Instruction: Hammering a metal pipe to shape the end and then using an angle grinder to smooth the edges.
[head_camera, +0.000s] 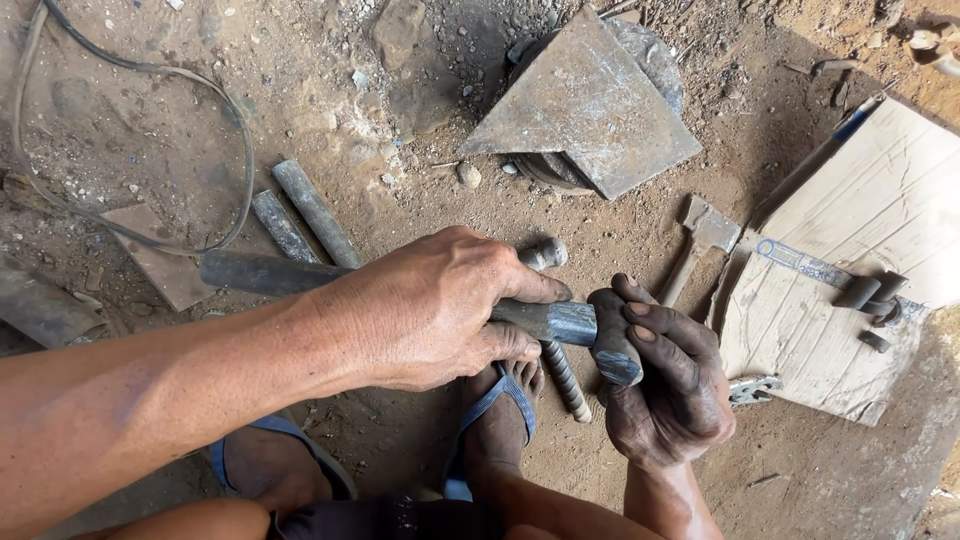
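- Far left: thin cable (215, 95) looping over the dirt, with a dark pipe end (40, 310) low at the frame edge and a flat rusty plate (160, 265) just right of it.
- Two short grey bars (300, 215) lying side by side on the ground, slanting down to the right, close above the rod.
- Long dark rod (255, 272) running left to right, nearly level, from beside the plate into both hands; bright steel end (570, 322) showing between the hands.
- Left hand (430, 310) clamped round the rod from above, fingers wrapped under, thumb pointing right along it.
- Below: two feet in blue sandals (500, 405) on the dirt, one right under the left hand.
- Ribbed rebar piece (565, 380) lying on the ground beneath the rod, slanting down to the right, next to the toes.
- Right hand (670, 385), blackened, closed on a short dark cylinder (615, 350) held touching the rod's steel end.
- Above centre: grey triangular metal plate (585, 105) resting tilted over a round dark disc.
- Hammer (700, 240) lying on the dirt just right of the hands, head up, handle slanting down-left.
- Right: cardboard sheet (860, 230) on the ground, carrying a few small dark cylinders (870, 295) near its middle; small metal clamp (755, 390) at its lower-left edge.
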